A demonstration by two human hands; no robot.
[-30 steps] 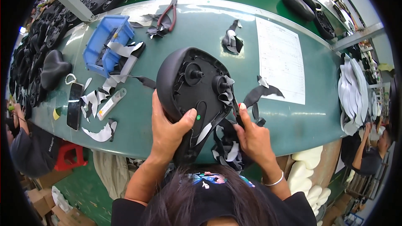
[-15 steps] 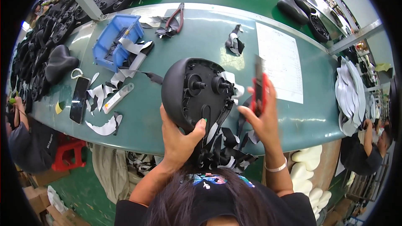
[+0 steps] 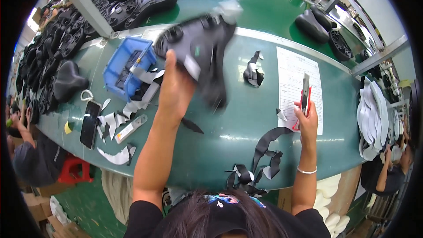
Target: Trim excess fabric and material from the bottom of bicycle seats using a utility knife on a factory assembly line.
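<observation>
My left hand is closed on a black bicycle saddle above the far half of the table. The saddle is tilted, its ribbed underside shows, and motion blurs it; a whitish flap hangs at its far edge. My right hand grips a red-handled tool with a long grey metal end that points away from me. Whether it is a knife or snips I cannot tell. Below that hand, black strip offcuts curl over the table's near edge.
A blue bin of scraps stands left, with a phone, a light-coloured cutter and offcuts near it. A printed sheet lies right. Saddles are heaped far left. Co-workers are at both sides.
My left hand has lifted the saddle away from me and turned it. My right hand, with the red-handled tool, has moved right, away from the saddle. Black strips now lie apart from the saddle.
</observation>
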